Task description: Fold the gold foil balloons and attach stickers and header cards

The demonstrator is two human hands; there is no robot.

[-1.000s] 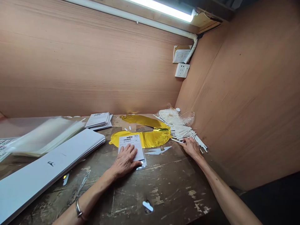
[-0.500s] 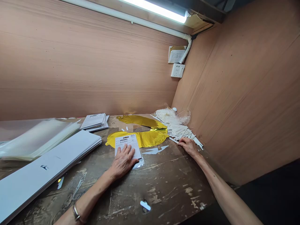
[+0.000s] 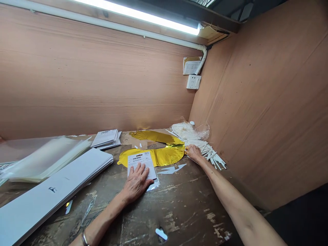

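left hand (image 3: 135, 184) flat, fingers spread on printed card (image 3: 139, 162); right hand (image 3: 194, 153) narrow at end of gold foil balloon (image 3: 166, 155)
i see the card lying over the balloon and a clear bag (image 3: 155, 186), loose white sticks (image 3: 212, 155) piled unused beside; can't tell if right grips foil. worn wooden surface (image 3: 184, 205), stacked white sheets (image 3: 51, 181) left, wall socket (image 3: 193, 82) on plywood wall (image 3: 256, 102)

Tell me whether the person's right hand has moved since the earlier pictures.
Yes. Judged against the gold foil balloon, the right hand has moved left, and its fingers now reach the balloon's right end.
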